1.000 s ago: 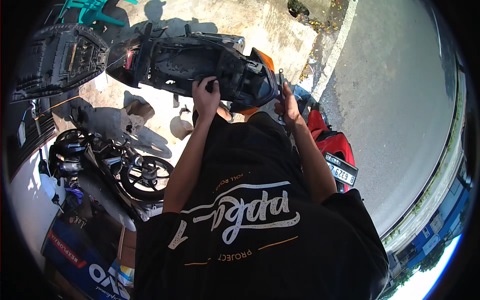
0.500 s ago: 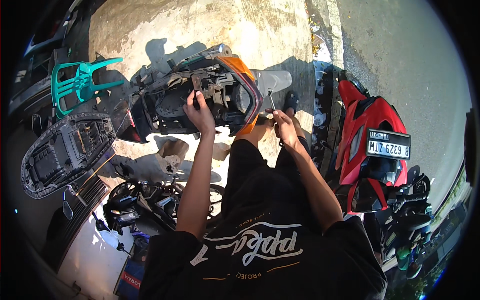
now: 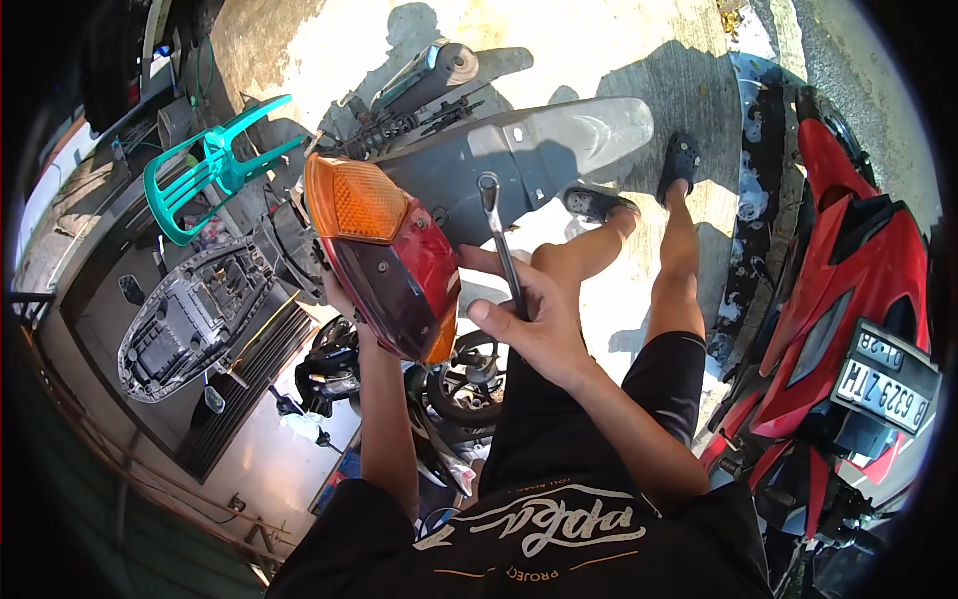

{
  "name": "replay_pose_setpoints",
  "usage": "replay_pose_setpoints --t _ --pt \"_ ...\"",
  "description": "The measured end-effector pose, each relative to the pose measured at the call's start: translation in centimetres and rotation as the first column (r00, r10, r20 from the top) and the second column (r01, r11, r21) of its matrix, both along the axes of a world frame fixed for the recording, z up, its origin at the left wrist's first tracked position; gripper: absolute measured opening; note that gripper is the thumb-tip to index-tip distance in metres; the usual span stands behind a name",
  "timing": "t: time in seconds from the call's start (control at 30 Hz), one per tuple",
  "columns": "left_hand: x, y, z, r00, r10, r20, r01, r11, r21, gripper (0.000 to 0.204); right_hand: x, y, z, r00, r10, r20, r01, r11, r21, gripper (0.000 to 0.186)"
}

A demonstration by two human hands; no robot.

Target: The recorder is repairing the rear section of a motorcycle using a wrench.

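"Where's the motorcycle tail light [image 3: 384, 262]?"

"From my remote post, I see it overlapping the grey rear fender [image 3: 509, 150]. Left hand [image 3: 339, 299] behind, grip hidden; right hand [image 3: 544, 324] curled around a ring-ended wrench [image 3: 502, 240]."

"Handling?"

"I'd keep steel clear of the red lens [image 3: 434, 262]."

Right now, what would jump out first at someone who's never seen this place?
Probably the big orange-and-red tail light near the middle, with the left hand partly hidden behind it. Just right of it, the right hand holds a shiny wrench. Farther out, a bright red motorbike stands at the right and a green chair at the upper left.
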State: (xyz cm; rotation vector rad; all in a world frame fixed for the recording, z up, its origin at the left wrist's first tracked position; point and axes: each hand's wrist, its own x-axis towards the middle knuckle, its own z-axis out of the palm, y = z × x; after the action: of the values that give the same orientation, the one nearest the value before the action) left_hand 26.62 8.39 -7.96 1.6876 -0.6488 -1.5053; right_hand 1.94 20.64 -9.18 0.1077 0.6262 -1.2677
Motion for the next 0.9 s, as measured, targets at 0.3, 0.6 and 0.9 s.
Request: replay_pose_setpoints --t 0.3,0.6,0.9 --pt "1.0 -1.9 0.4 0.968 -0.094 0.231 0.099 0.995 -0.006 0.041 1.9 0.4 2.9 0.958 -0.092 -0.272 0.083 0.996 -0.045 0.060" --pt "1.5 -1.2 -1.0 0.931 -0.127 0.341 0.130 0.991 0.016 0.041 2.3 0.8 3.1 0.937 -0.048 -0.345 0.020 0.996 -0.084 0.063" --pt "0.2 -2.0 -1.5 0.916 -0.121 0.384 0.163 0.984 -0.078 0.042 1.1 -0.4 1.4 0.918 -0.062 -0.392 0.003 0.989 -0.150 0.079"
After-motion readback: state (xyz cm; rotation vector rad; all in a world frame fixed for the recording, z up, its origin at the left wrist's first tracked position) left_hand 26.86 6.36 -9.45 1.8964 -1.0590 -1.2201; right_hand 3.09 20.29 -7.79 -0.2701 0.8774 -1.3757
